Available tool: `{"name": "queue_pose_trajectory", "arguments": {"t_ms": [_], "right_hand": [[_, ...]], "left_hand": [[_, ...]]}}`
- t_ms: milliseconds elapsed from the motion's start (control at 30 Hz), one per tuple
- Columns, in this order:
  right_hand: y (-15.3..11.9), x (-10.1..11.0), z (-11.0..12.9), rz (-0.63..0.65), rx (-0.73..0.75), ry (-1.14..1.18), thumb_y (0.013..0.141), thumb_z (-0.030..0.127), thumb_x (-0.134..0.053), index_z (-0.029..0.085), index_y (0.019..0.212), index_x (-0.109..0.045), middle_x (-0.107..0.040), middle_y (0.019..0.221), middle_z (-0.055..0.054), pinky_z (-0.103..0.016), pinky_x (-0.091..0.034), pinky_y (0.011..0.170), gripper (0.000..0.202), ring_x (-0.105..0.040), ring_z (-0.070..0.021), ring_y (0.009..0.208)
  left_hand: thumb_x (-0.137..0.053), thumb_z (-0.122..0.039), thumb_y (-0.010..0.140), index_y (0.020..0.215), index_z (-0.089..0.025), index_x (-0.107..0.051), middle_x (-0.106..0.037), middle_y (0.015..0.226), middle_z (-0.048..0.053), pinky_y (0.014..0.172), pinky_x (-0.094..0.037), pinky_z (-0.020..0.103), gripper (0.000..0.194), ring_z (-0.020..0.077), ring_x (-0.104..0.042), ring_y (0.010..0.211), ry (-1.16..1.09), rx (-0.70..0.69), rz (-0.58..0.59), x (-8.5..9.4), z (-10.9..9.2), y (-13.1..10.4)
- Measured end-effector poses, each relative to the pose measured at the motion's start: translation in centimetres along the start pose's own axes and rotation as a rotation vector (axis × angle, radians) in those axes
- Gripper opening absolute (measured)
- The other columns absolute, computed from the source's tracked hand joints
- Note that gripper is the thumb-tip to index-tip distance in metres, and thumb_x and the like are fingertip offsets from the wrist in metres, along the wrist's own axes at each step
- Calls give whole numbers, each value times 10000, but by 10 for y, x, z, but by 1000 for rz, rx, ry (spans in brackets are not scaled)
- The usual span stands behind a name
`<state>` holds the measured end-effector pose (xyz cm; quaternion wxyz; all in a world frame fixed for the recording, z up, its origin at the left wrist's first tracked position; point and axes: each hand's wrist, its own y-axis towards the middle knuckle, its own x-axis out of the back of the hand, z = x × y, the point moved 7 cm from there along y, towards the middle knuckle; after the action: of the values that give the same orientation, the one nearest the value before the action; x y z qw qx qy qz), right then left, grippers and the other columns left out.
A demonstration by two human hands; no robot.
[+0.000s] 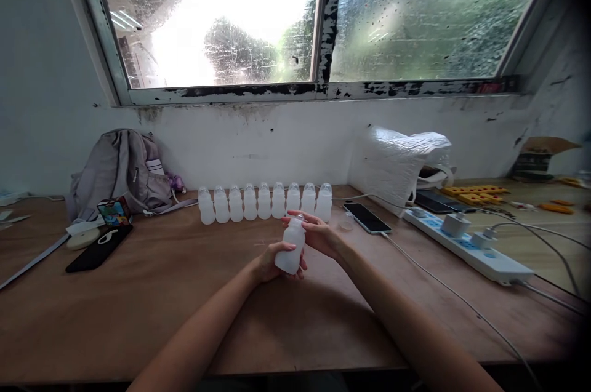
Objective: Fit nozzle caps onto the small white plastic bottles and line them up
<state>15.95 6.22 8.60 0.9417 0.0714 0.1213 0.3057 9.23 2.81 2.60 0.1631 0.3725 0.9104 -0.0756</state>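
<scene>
A frosted white baby bottle is tilted slightly to the right above the brown table, between my two hands. My left hand is wrapped round its lower body, with the thumb across the front. At the bottle's neck, the fingers of my right hand close around the top, partly hiding it. Behind them a row of several similar bottles stands upright along the back of the table. A small clear cap lies right of my right hand.
A phone on a cable and a white power strip lie to the right, before a silvery bag. At the left are a grey backpack and a black phone-like slab. Cables cross the right side.
</scene>
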Motion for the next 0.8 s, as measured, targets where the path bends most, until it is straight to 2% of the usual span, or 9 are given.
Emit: {"name": "queue_pose_trajectory", "arguments": {"t_ms": [100,200,267,333,433,500,633,733,800], "right_hand": [[2,4,-7,-49,-1,42,661,329,-587,179,1008,-544,-594,1006,-108,-346,-435,739,380,-563,-219,891],[4,11,-8,-148,41,2,638,312,-621,163,931,-561,-616,925,-97,-318,-438,716,334,-576,-203,832],[3,11,-5,-184,75,-28,623,305,-635,172,917,-556,-616,918,-80,-301,-433,722,332,-570,-193,840],[1,7,-3,-185,76,-18,640,323,-614,190,939,-542,-612,926,-70,-297,-438,708,335,-568,-189,840],[-2,-7,-5,-95,16,84,675,335,-554,207,1008,-511,-598,972,-77,-326,-443,713,359,-563,-204,871],[-3,-12,-9,-69,-14,140,669,307,-548,202,990,-518,-612,934,-73,-338,-440,727,339,-570,-207,860],[-2,-5,-12,-178,1,130,623,231,-586,178,836,-539,-628,688,-31,-282,-436,664,224,-596,-192,773],[-1,-3,-4,-188,64,61,611,221,-605,172,799,-525,-619,675,-27,-258,-424,652,211,-588,-206,823],[0,-3,2,-168,109,-63,629,248,-602,177,817,-518,-620,731,-33,-269,-422,673,218,-578,-209,850]], "left_hand": [[-444,-461,664,813,-121,-515,-561,661,61,411,-329,215,378,146,-531,506,167,24,-131,10,2,4],[-574,-420,599,812,-138,-535,-578,691,50,497,-379,239,356,164,-538,598,594,-142,-479,25,-20,0],[-626,-381,562,822,-151,-549,-582,719,41,562,-397,251,356,177,-536,670,765,-224,-620,25,-34,-7],[-598,-402,596,858,-147,-541,-578,708,40,535,-399,254,369,165,-536,621,673,-141,-522,18,-31,-8],[-497,-449,676,883,-120,-522,-567,673,49,451,-385,241,390,132,-524,493,298,86,-129,-6,-10,-7],[-503,-422,681,887,-112,-517,-565,665,50,441,-388,232,373,121,-523,473,193,98,-45,-15,-6,-7],[-562,-325,650,892,-107,-505,-555,627,35,464,-413,245,331,139,-535,512,401,-81,-300,-9,-10,0],[-549,-339,665,850,-130,-528,-579,696,46,527,-418,252,279,165,-554,611,792,-226,-512,-11,-22,-3],[-533,-386,681,931,-162,-513,-594,760,47,569,-417,258,337,181,-563,671,1073,-258,-625,-12,-30,-8]]}}
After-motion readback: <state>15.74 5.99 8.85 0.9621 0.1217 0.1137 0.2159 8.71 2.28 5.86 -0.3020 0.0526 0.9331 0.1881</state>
